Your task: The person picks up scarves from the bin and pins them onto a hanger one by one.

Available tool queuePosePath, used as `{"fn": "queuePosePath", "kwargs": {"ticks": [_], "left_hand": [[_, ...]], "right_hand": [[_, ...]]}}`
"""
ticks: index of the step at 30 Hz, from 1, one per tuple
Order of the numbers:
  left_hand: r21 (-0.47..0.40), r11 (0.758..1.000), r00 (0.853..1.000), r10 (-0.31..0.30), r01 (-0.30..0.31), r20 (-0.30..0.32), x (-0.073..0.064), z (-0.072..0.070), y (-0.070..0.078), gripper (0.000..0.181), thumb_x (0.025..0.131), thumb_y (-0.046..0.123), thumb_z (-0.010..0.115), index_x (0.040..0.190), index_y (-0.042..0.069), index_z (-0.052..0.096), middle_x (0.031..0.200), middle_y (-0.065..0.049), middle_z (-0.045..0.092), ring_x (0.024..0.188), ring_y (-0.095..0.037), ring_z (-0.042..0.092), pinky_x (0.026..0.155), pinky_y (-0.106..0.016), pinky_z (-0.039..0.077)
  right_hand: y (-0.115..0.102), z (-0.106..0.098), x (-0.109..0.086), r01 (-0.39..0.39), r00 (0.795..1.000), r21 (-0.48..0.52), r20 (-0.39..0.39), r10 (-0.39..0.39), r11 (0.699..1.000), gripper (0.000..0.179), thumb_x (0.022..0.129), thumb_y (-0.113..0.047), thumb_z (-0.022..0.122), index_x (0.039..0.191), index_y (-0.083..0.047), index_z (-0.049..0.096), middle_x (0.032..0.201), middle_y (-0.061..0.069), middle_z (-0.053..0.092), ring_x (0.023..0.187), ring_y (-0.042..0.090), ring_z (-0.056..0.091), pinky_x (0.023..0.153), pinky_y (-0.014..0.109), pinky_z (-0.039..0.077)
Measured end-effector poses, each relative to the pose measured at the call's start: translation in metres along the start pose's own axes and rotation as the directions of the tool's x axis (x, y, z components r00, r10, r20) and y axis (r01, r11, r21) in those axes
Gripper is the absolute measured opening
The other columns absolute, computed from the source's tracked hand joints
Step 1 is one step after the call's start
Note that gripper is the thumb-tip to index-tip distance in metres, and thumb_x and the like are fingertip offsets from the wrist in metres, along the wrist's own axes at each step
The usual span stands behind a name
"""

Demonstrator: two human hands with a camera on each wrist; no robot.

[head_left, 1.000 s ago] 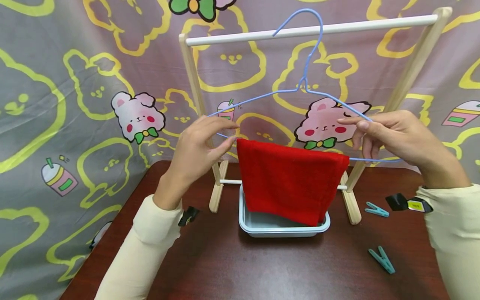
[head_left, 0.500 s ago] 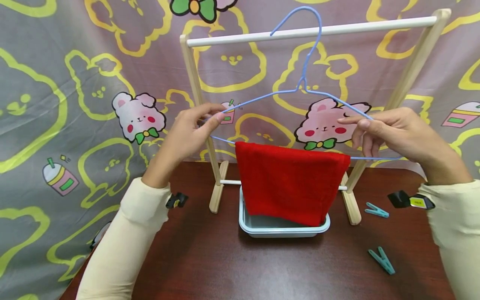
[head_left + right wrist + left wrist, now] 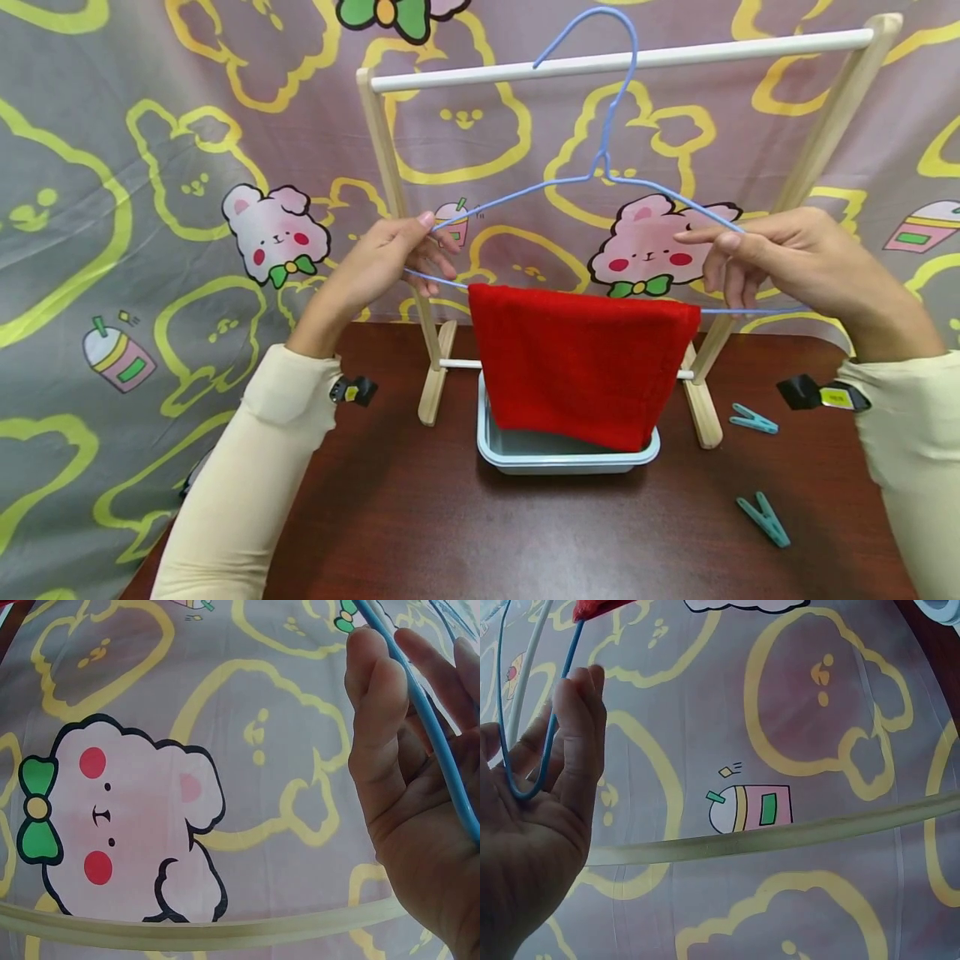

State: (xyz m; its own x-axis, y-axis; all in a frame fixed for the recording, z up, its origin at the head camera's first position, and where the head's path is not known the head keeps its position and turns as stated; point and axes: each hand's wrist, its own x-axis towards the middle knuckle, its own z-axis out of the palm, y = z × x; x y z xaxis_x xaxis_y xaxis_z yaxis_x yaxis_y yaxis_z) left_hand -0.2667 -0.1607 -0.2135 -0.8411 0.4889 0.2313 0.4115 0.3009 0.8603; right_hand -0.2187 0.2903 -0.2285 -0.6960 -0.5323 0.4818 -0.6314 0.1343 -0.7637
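A blue wire hanger point(image 3: 603, 160) is held up in the head view, with a folded red cloth point(image 3: 577, 367) draped over its lower bar. My left hand point(image 3: 386, 258) holds the hanger's left end. In the left wrist view that rounded end lies in the palm of the left hand point(image 3: 547, 802), fingers about the wire. At the other end, my right hand point(image 3: 810, 258) grips the sloping arm between thumb and index finger; its other fingers hang by the lower bar. The hook overlaps the rack's white rail point(image 3: 750, 56); whether it touches the rail I cannot tell.
Behind the hanger stands a rack with wooden legs point(image 3: 433, 375). Below the cloth sits a light blue basin point(image 3: 570, 460) on the dark table point(image 3: 480, 542). Two teal clothespins, one farther back point(image 3: 753, 419) and one nearer point(image 3: 765, 521), lie at the right. A patterned curtain point(image 3: 60, 275) hangs behind.
My left hand has gone from the cloth's top left corner to the hanger's left end. The hanger has shifted slightly up and left, and my right hand has risen a little with it.
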Motion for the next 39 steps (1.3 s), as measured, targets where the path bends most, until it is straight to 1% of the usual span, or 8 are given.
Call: {"fn": "queuePosePath", "kwargs": {"ticks": [7,11,15,19,24,32,37,39], "left_hand": [[-0.013,0.997,0.995,-0.079,0.08,0.06,0.0,-0.002,0.0,0.057,0.114,0.044,0.036,0.114,-0.002,0.069,0.087,-0.012,0.077,0.059,-0.023,0.065,0.054,-0.03,0.054],[-0.021,0.995,0.989,-0.098,0.101,0.107,-0.002,-0.005,-0.002,0.053,0.113,0.044,0.037,0.117,0.001,0.068,0.087,-0.01,0.077,0.059,-0.019,0.062,0.052,-0.028,0.05],[-0.117,0.986,0.983,-0.103,0.121,0.15,-0.004,-0.006,-0.006,0.049,0.114,0.042,0.037,0.116,0.002,0.067,0.095,-0.011,0.079,0.062,-0.018,0.065,0.054,-0.024,0.053],[-0.315,0.94,0.98,-0.071,0.128,0.187,-0.007,-0.006,-0.01,0.039,0.115,0.032,0.039,0.12,0.002,0.064,0.106,-0.013,0.08,0.082,-0.023,0.077,0.073,-0.03,0.065],[-0.448,0.891,0.978,0.023,0.075,0.209,-0.012,-0.006,-0.014,0.034,0.115,0.023,0.037,0.131,0.006,0.062,0.11,-0.015,0.079,0.106,-0.033,0.078,0.094,-0.049,0.059],[-0.546,0.837,0.974,0.097,0.03,0.203,-0.017,-0.005,-0.012,0.031,0.115,0.021,0.038,0.128,0.009,0.064,0.108,-0.015,0.08,0.104,-0.031,0.078,0.094,-0.038,0.061],[-0.595,0.803,0.979,0.101,0.026,0.179,-0.019,-0.002,-0.01,0.025,0.113,0.025,0.042,0.121,0.01,0.061,0.106,-0.015,0.08,0.102,-0.03,0.079,0.093,-0.038,0.061],[-0.61,0.792,0.98,0.11,0.015,0.167,-0.019,-0.001,-0.009,0.025,0.113,0.025,0.042,0.119,0.009,0.06,0.106,-0.015,0.08,0.102,-0.03,0.079,0.093,-0.038,0.062]], "right_hand": [[0.001,-0.001,0.001,0.006,1.0,0.01,0.015,-0.007,1.0,0.034,0.103,0.013,0.044,0.085,0.01,0.073,0.093,0.007,0.077,0.051,0.021,0.061,0.048,0.031,0.051],[0.001,-0.001,0.001,-0.002,1.0,-0.006,0.008,0.002,1.0,0.035,0.104,0.012,0.045,0.083,0.009,0.073,0.082,0.008,0.076,0.055,0.019,0.064,0.049,0.029,0.052],[0.002,-0.001,0.002,0.0,1.0,0.036,0.011,0.0,0.999,0.038,0.104,0.012,0.044,0.078,0.009,0.071,0.075,0.011,0.073,0.062,0.018,0.068,0.05,0.029,0.053],[0.002,-0.002,0.001,-0.003,1.0,0.033,0.002,0.003,0.999,0.035,0.104,0.012,0.044,0.08,0.011,0.071,0.078,0.011,0.073,0.057,0.02,0.066,0.05,0.028,0.053],[0.002,-0.003,0.001,-0.019,1.0,-0.002,-0.013,0.019,1.0,0.035,0.104,0.011,0.045,0.08,0.011,0.071,0.075,0.01,0.073,0.055,0.02,0.065,0.051,0.028,0.054],[0.0,-0.004,-0.001,-0.06,0.997,-0.116,-0.056,0.054,0.991,0.033,0.104,0.009,0.05,0.08,0.008,0.072,0.071,0.008,0.07,0.056,0.018,0.065,0.052,0.027,0.054],[-0.002,-0.004,-0.001,-0.073,0.994,-0.148,-0.089,0.06,0.986,0.036,0.103,0.009,0.052,0.071,0.007,0.069,0.067,0.011,0.068,0.091,0.011,0.076,0.066,0.019,0.059],[-0.003,-0.005,-0.002,-0.096,0.99,-0.171,-0.12,0.076,0.981,0.032,0.103,0.008,0.054,0.077,0.006,0.073,0.064,0.011,0.067,0.09,0.01,0.076,0.066,0.019,0.059]]}}
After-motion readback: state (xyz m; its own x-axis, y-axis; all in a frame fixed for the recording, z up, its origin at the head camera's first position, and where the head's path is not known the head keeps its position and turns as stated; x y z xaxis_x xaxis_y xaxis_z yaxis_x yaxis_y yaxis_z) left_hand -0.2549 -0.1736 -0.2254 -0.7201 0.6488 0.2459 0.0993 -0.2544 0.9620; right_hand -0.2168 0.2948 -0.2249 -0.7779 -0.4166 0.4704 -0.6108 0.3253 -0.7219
